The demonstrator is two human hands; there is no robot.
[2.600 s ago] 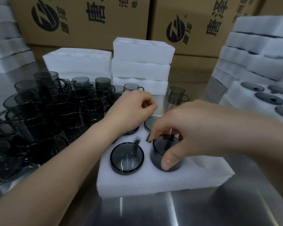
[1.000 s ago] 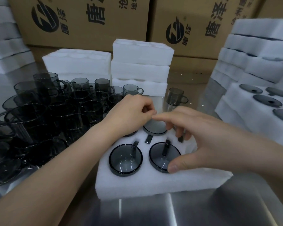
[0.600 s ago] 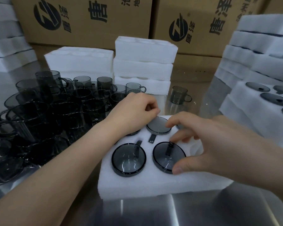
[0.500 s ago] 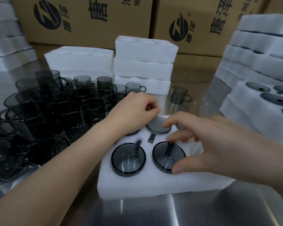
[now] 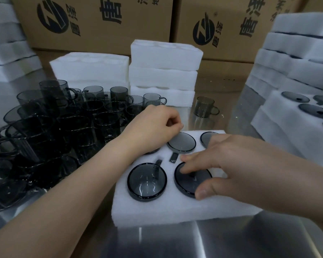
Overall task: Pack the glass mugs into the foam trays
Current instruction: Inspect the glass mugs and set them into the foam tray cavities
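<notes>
A white foam tray (image 5: pixel 175 211) lies in front of me on a steel table. Smoky glass mugs sit upside down in its holes: one at the front left (image 5: pixel 146 180), one at the front right (image 5: pixel 186 183), one at the back middle (image 5: pixel 182 142) and one at the back right (image 5: pixel 206 137). My right hand (image 5: pixel 231 159) lies over the tray with straight fingers, its fingertips on the front right mug's base and its thumb at the rim. My left hand (image 5: pixel 153 129) rests on the tray's back left with curled fingers, covering another mug.
A crowd of loose glass mugs (image 5: pixel 63 123) stands at the left. One mug (image 5: pixel 204 107) stands alone behind the tray. Empty foam trays (image 5: pixel 164 71) are stacked at the back, filled ones (image 5: pixel 287 118) at the right, cardboard boxes (image 5: pixel 101 21) behind.
The front right mug has been pushed down into its hole. My right hand then drew back from the rear mugs and set its fingertips on that mug's base. My left hand stayed put.
</notes>
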